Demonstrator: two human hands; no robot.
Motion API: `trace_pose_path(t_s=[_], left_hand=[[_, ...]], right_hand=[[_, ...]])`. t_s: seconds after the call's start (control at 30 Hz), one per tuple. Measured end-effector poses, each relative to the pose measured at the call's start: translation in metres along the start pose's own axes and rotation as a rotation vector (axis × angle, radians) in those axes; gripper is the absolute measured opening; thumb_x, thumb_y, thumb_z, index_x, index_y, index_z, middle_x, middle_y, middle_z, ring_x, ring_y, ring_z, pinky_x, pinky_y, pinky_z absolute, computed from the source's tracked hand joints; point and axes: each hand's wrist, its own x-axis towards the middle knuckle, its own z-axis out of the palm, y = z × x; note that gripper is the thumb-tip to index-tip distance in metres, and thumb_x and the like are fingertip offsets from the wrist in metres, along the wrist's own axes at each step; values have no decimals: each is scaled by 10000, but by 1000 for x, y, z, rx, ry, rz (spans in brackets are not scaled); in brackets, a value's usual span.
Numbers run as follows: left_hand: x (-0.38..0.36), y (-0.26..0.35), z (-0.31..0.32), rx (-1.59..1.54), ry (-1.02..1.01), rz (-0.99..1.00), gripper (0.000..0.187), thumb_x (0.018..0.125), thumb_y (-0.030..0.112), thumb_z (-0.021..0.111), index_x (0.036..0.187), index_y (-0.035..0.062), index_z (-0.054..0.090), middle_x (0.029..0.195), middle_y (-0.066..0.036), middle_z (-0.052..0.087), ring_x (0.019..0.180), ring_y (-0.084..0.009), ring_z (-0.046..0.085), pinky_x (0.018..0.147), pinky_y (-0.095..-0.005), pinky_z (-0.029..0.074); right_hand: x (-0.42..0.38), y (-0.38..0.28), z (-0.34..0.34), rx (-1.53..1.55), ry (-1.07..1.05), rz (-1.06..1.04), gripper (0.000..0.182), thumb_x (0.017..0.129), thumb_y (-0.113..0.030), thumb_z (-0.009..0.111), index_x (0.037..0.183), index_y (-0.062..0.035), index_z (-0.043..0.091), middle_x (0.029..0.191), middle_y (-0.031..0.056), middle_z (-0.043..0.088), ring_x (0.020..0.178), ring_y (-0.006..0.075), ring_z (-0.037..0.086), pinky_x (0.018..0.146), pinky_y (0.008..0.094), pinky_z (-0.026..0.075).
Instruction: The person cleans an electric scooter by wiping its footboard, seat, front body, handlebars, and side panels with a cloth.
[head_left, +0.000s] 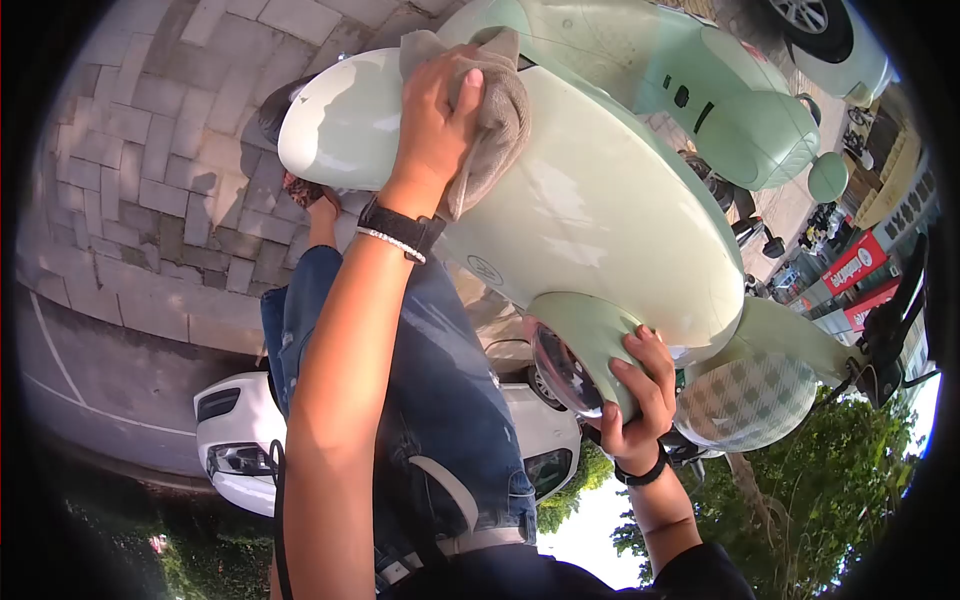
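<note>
My left hand [437, 120] presses a grey-brown cloth [500, 135] against the pale green body of a scooter [590, 220], close to its rounded front end. Part of the cloth bunches out beside the thumb, and the fingertips are partly hidden. A black watch and a beaded bracelet circle that wrist. Lower right, my right hand [640, 390] has its fingers curled round the green housing of the scooter's headlight [570, 368], whose dark, glossy lens faces left. A small round emblem [485, 268] marks the body panel between the hands.
Another light green scooter [760, 135] stands at the upper right. A checked rounded piece [750, 402] sits beyond the headlight. White cars [238, 430] are parked behind my legs, and paving bricks [150, 150] cover the ground at left.
</note>
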Motion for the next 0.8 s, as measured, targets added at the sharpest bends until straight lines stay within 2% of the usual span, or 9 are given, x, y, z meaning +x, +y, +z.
trace_pose_path(t_s=[0.07,0.1,0.23,0.3,0.37,0.47,0.57,0.7,0.8], left_hand=[[-13,-24,-15,-105,63,-680,424,937,388,405,1020,3,560,1036,-186,578,994,-344,521,914,-384,372],[-32,-47,-17,-57,138,-503,439,960,383,361,1024,-18,526,996,-211,572,934,-373,526,860,-362,400],[-75,-35,-22,-61,166,-650,432,979,332,315,1167,-29,461,1046,-223,570,952,-367,534,879,-369,393],[-91,-12,-20,-43,160,-603,402,972,242,351,1251,-43,400,1115,-224,547,1062,-346,512,932,-372,367],[-106,16,-10,-138,214,-625,411,896,112,416,1262,-68,368,1284,-237,408,1183,-354,409,1008,-378,307],[-122,57,7,-177,204,-493,639,788,206,555,1301,-71,294,1389,-273,230,1274,-417,255,1047,-480,219],[-123,80,21,-79,223,-438,654,763,192,579,1298,-63,303,1389,-285,212,1283,-416,240,1046,-488,210],[-109,47,19,10,261,-363,578,760,180,581,1242,-60,373,1360,-237,294,1235,-399,296,1023,-487,232],[-91,19,17,-18,380,-407,497,764,128,590,1195,-41,408,1215,-208,416,1121,-373,397,960,-448,305]], right_hand=[[0,0,-1,-10,-11,-4,311,700,-217,594,954,-41,627,1058,190,595,1059,390,542,939,528,373],[-1,-1,-2,-28,-22,7,310,706,-225,593,952,-40,624,1058,192,594,1060,391,540,938,531,372],[-3,-2,-1,-32,-8,33,315,745,-270,582,944,-29,620,1048,205,588,1056,396,538,932,532,375],[-4,-4,-1,-26,-8,34,319,756,-278,573,943,-23,615,1046,209,585,1056,399,536,935,532,373],[-5,-3,-2,-49,-19,41,319,759,-279,569,937,-17,610,1044,215,584,1059,406,531,939,531,369],[-6,-2,-3,-58,-40,29,322,772,-281,554,958,-21,593,1058,221,572,1053,419,525,944,539,360],[-7,-2,-7,-82,-79,16,327,789,-290,538,988,-33,576,1072,222,561,1051,420,519,942,547,357],[-7,-3,-7,-95,-93,11,337,806,-306,528,1010,-40,562,1084,218,558,1062,416,515,940,546,359],[-7,-2,-9,-100,-108,14,335,813,-311,524,1019,-49,558,1095,212,555,1065,413,514,941,545,358]])
